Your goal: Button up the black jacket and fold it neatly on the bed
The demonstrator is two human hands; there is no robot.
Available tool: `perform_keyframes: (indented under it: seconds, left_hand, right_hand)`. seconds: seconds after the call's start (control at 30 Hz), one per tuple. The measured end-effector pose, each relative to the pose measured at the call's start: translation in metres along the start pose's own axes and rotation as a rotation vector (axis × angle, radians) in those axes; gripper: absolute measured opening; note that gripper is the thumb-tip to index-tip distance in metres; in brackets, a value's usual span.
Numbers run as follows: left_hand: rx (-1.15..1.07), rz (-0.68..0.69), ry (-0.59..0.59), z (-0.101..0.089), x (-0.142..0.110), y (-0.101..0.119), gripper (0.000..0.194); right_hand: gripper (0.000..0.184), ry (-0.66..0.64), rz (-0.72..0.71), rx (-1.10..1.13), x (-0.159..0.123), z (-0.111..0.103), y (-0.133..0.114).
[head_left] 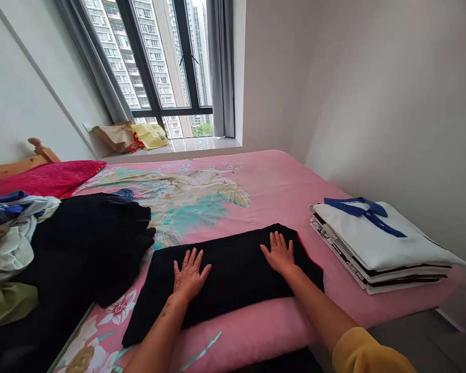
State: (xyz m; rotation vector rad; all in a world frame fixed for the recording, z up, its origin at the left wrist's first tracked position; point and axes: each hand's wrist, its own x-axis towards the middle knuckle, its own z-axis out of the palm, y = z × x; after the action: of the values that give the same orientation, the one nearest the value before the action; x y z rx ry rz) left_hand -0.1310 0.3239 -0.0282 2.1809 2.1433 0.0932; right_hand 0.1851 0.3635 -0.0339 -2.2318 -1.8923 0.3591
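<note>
A black garment [233, 269] with a red edge at its right end lies folded into a long flat strip on the pink bedsheet [272, 181]. My left hand [189, 274] rests flat on its left part, fingers spread. Farther right, my right hand [279, 251] is pressed flat on the same cloth near its far edge, fingers also apart. Neither hand grips anything. What kind of garment it is, I cannot tell from its folded shape.
To the right stands a stack of folded clothes [373, 248], a white shirt with a blue collar on top. Loose clothes [93, 243] pile up at the left, before a red pillow [58, 176]. Paper bags [151, 135] sit on the windowsill. A wall borders the right side.
</note>
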Motion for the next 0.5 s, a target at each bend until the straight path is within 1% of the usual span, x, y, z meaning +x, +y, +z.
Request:
perform_keyframes:
  seconds: [0.07, 0.1, 0.13, 0.17, 0.23, 0.3, 0.33, 0.4, 0.43, 0.5]
  left_hand:
    - [0.004, -0.005, 0.004, -0.002, 0.000, 0.001, 0.063]
    - [0.006, -0.009, 0.005, -0.003, 0.001, 0.002, 0.063]
    - [0.008, -0.014, 0.004, -0.004, 0.001, 0.004, 0.062]
    - [0.009, -0.018, 0.000, -0.006, 0.002, 0.005, 0.062]
    - [0.005, -0.022, -0.015, -0.008, 0.004, 0.007, 0.062]
    - [0.000, -0.013, -0.027, -0.011, 0.002, 0.007, 0.060]
    - [0.006, 0.000, -0.025, -0.012, 0.000, 0.005, 0.059]
    - [0.045, 0.032, 0.009, -0.013, -0.008, -0.004, 0.057]
    - [0.073, 0.038, 0.033, -0.013, -0.014, -0.012, 0.057]
    - [0.117, 0.014, 0.079, -0.011, -0.028, -0.037, 0.056]
  right_hand:
    - [0.069, -0.023, 0.025, 0.008, -0.003, -0.014, 0.017]
    - [0.066, -0.015, 0.014, 0.021, -0.009, -0.021, 0.020]
    - [0.063, 0.022, -0.018, 0.033, -0.018, -0.028, 0.022]
    - [0.061, 0.080, -0.074, 0.038, -0.029, -0.032, 0.023]
    - [0.056, 0.185, -0.246, 0.016, -0.057, -0.034, 0.027]
    - [0.053, 0.193, -0.394, -0.029, -0.086, -0.027, 0.038]
    - [0.053, 0.176, -0.420, -0.045, -0.099, -0.021, 0.046]
    - [0.055, 0.185, -0.410, -0.054, -0.121, -0.009, 0.067]
    - [0.055, 0.222, -0.392, -0.046, -0.130, -0.003, 0.078]
    - [0.054, 0.328, -0.357, -0.013, -0.146, 0.005, 0.098]
